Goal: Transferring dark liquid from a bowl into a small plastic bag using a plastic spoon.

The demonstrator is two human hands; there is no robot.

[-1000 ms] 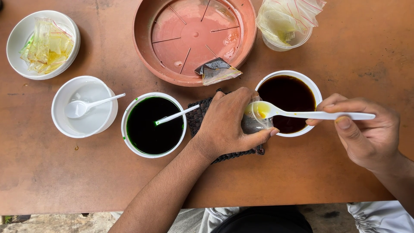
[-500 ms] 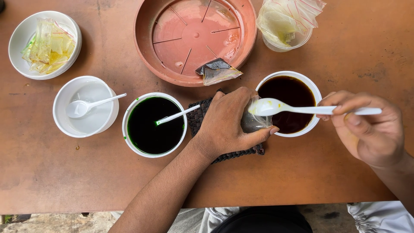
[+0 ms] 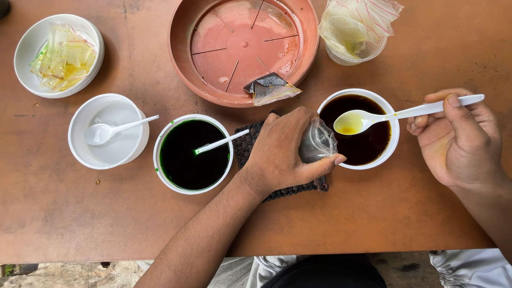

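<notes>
Spill risk: loaded spoon over dark bowl, bag gripped beside it.

The table [image 3: 80, 224] has open room toward its near edge; the terracotta tray [image 3: 242, 50] blocks the far side. My left hand [image 3: 285, 154] closes around the small clear bag [image 3: 318, 141] touching the dark-liquid bowl [image 3: 360, 128]. My right hand [image 3: 461, 141] pinches the white spoon [image 3: 373, 118], which carries yellow liquid; tilting it would drip.

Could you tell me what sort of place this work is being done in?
Probably an informal outdoor or home food-preparation spot, not a fitted kitchen: a worn brown table with rough ground showing beyond its edge, white bowls of dark brown liquid and green liquid, and a terracotta-coloured plastic tray.
</notes>
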